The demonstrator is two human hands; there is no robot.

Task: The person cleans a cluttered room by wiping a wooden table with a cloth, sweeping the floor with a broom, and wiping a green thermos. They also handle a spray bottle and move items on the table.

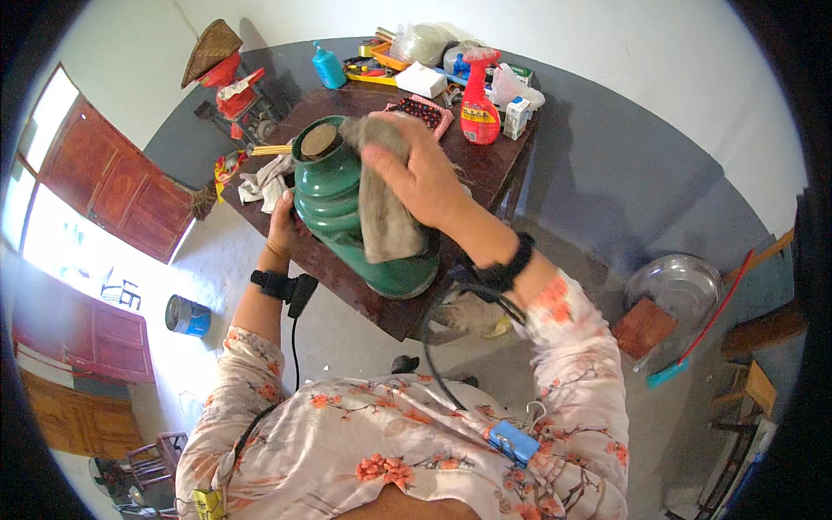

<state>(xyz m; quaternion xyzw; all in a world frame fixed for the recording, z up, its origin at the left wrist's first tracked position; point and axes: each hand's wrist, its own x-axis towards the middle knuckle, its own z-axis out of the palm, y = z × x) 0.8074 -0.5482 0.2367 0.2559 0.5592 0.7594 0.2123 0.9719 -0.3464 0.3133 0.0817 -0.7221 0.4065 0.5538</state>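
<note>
A green glazed vacuum flask (328, 188) with a cork stopper (319, 141) in its mouth leans over the dark wooden table (325, 273). My left hand (283, 224) is against the flask's left side, its thumb up near the ridged shoulder; most of its fingers are hidden behind the flask. On the right side of the flask, my right hand (416, 169) holds a greyish-brown cloth (387, 214) against the surface. The cloth hangs down along the flask's body. Another pale cloth (266, 182) lies on the table beyond my left hand.
Behind the flask are a red spray bottle (480, 110), a small white box (517, 118), a white carton (421, 79), a folded patterned cloth (422, 114) and a blue pump bottle (329, 67). A bucket (188, 316) stands on the floor at left, a metal basin (676, 279) at right.
</note>
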